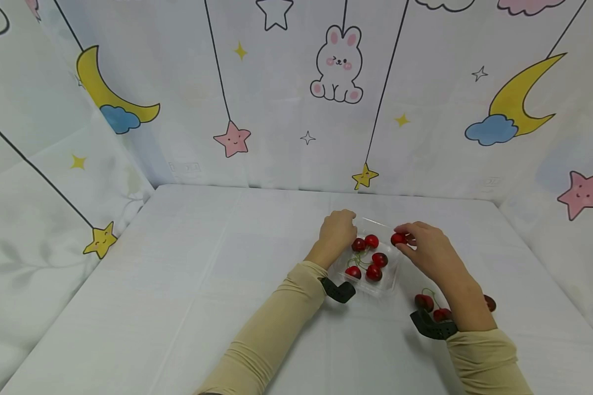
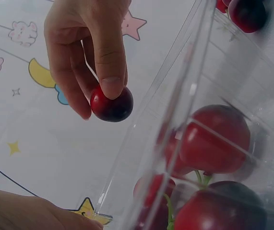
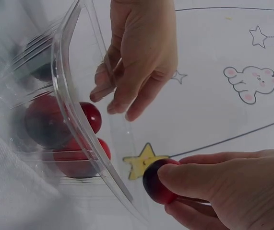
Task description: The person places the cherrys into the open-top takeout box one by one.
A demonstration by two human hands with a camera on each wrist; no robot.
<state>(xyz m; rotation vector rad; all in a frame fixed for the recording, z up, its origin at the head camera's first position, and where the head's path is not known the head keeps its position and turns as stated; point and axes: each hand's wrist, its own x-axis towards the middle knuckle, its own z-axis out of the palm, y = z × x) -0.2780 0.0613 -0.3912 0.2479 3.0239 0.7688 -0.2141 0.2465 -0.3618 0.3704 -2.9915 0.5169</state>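
Note:
A clear plastic box (image 1: 389, 286) stands on the table with several dark red cherries (image 1: 374, 272) inside, some with green stems. At its far left side, my left hand (image 1: 337, 235) holds the rim, fingertips over the edge in the right wrist view. Above the box's right side, my right hand (image 1: 429, 249) pinches a single cherry (image 2: 112, 103) between thumb and fingers. No stem shows on that cherry in the left wrist view, where it hangs just outside the rim.
Stemmed cherries (image 1: 424, 302) lie on the white table (image 1: 217, 285) under my right wrist, and another cherry (image 1: 490, 303) is partly hidden behind that forearm. A printed curtain (image 1: 286, 82) closes off the table's far side.

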